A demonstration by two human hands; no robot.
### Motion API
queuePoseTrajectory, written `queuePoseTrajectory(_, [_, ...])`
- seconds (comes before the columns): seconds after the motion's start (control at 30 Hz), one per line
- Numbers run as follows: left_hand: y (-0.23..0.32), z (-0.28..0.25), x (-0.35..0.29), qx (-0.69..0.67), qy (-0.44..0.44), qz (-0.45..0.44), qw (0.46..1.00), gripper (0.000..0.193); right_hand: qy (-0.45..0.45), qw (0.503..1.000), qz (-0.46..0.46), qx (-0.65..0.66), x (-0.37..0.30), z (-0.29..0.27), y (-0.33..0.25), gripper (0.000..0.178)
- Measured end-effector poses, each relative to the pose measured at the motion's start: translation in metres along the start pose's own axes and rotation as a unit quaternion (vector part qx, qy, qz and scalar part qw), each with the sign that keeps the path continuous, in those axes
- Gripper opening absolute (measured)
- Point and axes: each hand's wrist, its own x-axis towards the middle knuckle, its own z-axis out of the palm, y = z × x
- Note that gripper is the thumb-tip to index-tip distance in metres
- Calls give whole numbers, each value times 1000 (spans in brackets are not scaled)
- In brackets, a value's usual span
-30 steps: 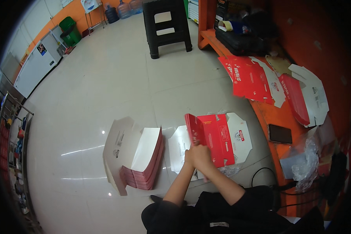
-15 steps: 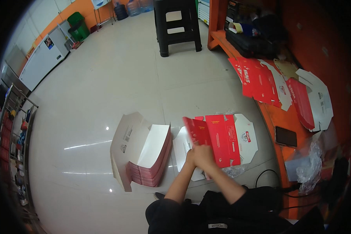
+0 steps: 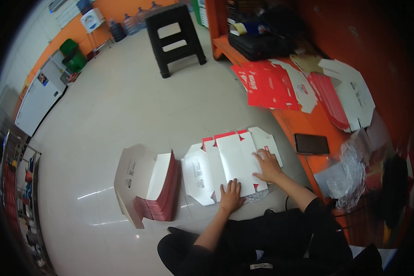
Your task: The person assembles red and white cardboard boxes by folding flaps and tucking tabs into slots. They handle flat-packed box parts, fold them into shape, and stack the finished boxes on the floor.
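A flat cardboard box blank (image 3: 233, 158) lies on the floor before me, its plain white side up and red edges showing at the far rim. My left hand (image 3: 231, 196) rests with fingers spread on its near edge. My right hand (image 3: 267, 165) lies open on its right part, fingers apart. Neither hand grips anything. To the left stands a stack of folded red-and-white box blanks (image 3: 163, 202), with a wide white cardboard flap (image 3: 129, 168) standing open beside it. Crumpled clear plastic (image 3: 258, 196) peeks out beneath the blank's near edge.
An orange shelf (image 3: 293, 120) on the right bears red blanks (image 3: 269, 88), more red-and-white blanks (image 3: 354, 94), a phone (image 3: 311, 144), clear plastic wrap (image 3: 347, 177) and a black bag (image 3: 262, 46). A black stool (image 3: 175, 39) stands ahead; a metal rack (image 3: 20, 193) lines the far left.
The red panel that stood raised in my hands now lies flat, white side up. My hands have moved apart and opened onto the blank. The whole view has shifted.
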Motion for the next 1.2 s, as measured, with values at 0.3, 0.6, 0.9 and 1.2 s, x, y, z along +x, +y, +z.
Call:
queuePoseTrajectory(0.3, [7,-23,7,7,30,31,999,74,-136,980,-109,-97,-68,32,24,74])
queuePoseTrajectory(0.6, [15,-16,10,1,46,5,999,66,12,964,-192,-185,-58,55,20,24])
queuePoseTrajectory(0.9, [30,-12,15,31,67,-47,996,68,-11,989,-145,-6,-55,54,34,9])
queuePoseTrajectory(1.2, [20,4,20,100,78,11,992,58,-327,943,39,51,23,36,43,36])
